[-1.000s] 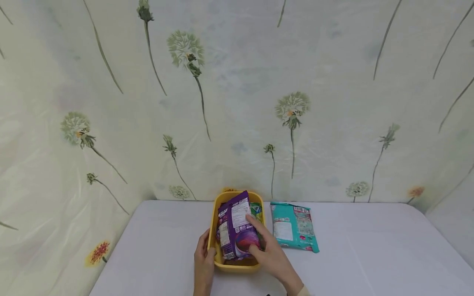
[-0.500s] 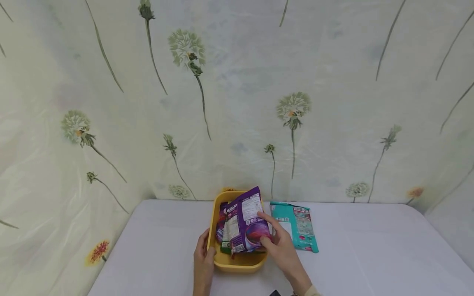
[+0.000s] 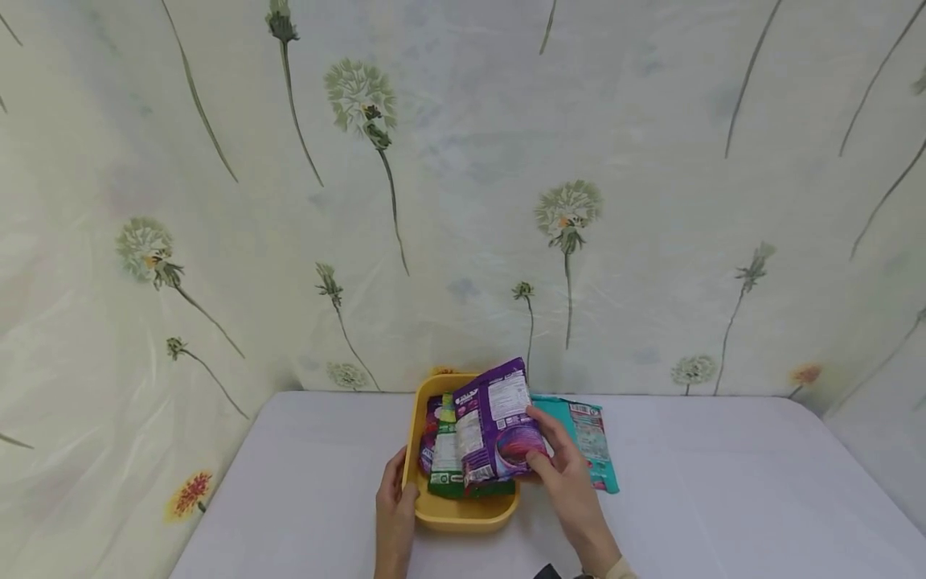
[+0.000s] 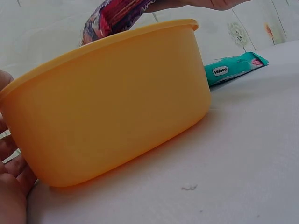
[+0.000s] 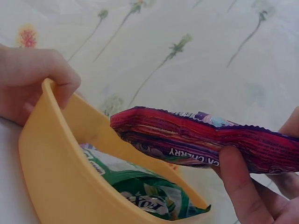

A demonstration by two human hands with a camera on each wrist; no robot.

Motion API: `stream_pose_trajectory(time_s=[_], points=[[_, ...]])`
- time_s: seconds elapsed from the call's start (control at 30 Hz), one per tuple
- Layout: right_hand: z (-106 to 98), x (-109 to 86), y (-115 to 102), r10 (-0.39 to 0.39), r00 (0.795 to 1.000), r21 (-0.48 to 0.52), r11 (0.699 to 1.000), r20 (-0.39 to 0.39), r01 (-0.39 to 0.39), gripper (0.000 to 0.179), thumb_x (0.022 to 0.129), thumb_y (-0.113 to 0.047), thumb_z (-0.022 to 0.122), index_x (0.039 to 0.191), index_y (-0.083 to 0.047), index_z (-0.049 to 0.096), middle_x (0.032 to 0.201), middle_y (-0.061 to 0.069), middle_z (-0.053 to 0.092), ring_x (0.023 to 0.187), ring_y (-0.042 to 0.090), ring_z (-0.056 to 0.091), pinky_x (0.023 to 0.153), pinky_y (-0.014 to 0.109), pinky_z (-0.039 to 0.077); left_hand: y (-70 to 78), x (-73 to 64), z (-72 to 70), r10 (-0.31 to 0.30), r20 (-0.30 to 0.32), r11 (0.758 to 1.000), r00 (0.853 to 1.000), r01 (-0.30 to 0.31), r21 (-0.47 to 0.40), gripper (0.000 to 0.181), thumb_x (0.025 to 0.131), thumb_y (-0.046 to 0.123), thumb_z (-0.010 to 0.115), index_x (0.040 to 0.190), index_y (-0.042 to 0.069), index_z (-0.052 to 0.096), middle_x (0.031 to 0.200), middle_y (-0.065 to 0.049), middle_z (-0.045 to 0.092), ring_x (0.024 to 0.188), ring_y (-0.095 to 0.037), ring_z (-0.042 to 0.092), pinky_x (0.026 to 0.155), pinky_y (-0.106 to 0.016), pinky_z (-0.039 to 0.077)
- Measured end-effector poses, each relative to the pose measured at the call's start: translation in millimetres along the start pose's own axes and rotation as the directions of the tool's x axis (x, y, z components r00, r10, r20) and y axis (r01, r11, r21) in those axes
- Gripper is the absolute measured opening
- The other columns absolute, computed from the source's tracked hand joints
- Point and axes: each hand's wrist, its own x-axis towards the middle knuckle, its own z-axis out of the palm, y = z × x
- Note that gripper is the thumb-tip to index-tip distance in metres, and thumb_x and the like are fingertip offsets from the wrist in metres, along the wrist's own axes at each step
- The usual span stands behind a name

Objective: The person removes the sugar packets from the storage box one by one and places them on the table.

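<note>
My right hand (image 3: 575, 494) pinches a purple candy bag (image 3: 495, 426) by its right side, the bag tilted over the right part of a yellow plastic bin (image 3: 466, 524). In the right wrist view the bag's red-purple end (image 5: 163, 130) reads "cherry" and is raised above the bin's rim. My left hand (image 3: 395, 515) grips the bin's left wall, thumb over the rim. Inside the bin lies a green bag (image 3: 444, 462) marked "Fox's" in the right wrist view. Another purple bag (image 3: 428, 438) shows along the bin's left side, mostly covered by the green one.
A teal packet (image 3: 596, 442) lies flat on the white table (image 3: 709, 482) just right of the bin, partly behind the right hand and held bag. "Savoria" shows on its edge in the left wrist view. A flower-printed curtain (image 3: 463, 201) rises behind the table.
My right hand has lifted the purple bag up and rightward from the bin's contents, uncovering the green bag and the other purple one. The left hand has stayed on the bin.
</note>
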Motion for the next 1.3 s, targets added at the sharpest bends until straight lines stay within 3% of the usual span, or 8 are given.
stream_pose_trajectory(time_s=[0.17,0.4,0.97,1.3], points=[[-7.4,0.2,-3.7,-0.016,1.0,0.031,0.999,-0.009,0.017,0.056,0.097,0.0,0.048,0.15,-0.016,0.039,0.163,0.008,0.029,0.126,-0.008,0.048,0.095,0.017,0.052,0.3,-0.4,0.2,0.002,0.005,1.0,1.0,-0.002,-0.014,0.059,0.086,-0.005,0.045,0.144,0.007,0.047,0.151,-0.017,0.048,0.143,-0.035,0.043,0.113,-0.046,0.036],[-16.8,-0.6,-9.0,-0.034,0.999,0.083,0.996,-0.013,0.035,0.053,0.1,-0.006,0.048,0.151,-0.014,0.036,0.161,0.009,0.031,0.118,0.0,0.058,0.085,0.028,0.06,1.0,1.3,0.8,0.011,-0.007,1.0,1.0,-0.011,-0.008,0.058,0.086,-0.004,0.046,0.144,0.006,0.048,0.149,-0.017,0.049,0.142,-0.034,0.044,0.113,-0.046,0.036],[-31.1,-0.4,-10.3,-0.05,0.995,0.058,0.997,-0.082,0.055,0.05,0.102,-0.006,0.045,0.151,-0.014,0.037,0.16,0.011,0.035,0.113,0.001,0.062,0.081,0.027,0.061,2.8,-0.6,-0.3,-0.007,0.008,1.0,1.0,0.007,-0.001,0.058,0.087,-0.003,0.046,0.145,0.005,0.045,0.152,-0.018,0.047,0.143,-0.034,0.042,0.114,-0.046,0.034],[-38.5,-0.9,-8.7,-0.082,0.988,0.092,0.991,-0.135,0.095,0.049,0.101,-0.004,0.046,0.149,-0.009,0.038,0.136,-0.013,0.055,0.107,0.006,0.066,0.076,0.03,0.062,2.1,-0.3,0.9,-0.041,0.009,0.999,0.999,0.041,0.007,0.06,0.086,-0.002,0.046,0.146,0.005,0.045,0.153,-0.017,0.045,0.144,-0.035,0.04,0.114,-0.047,0.033]])
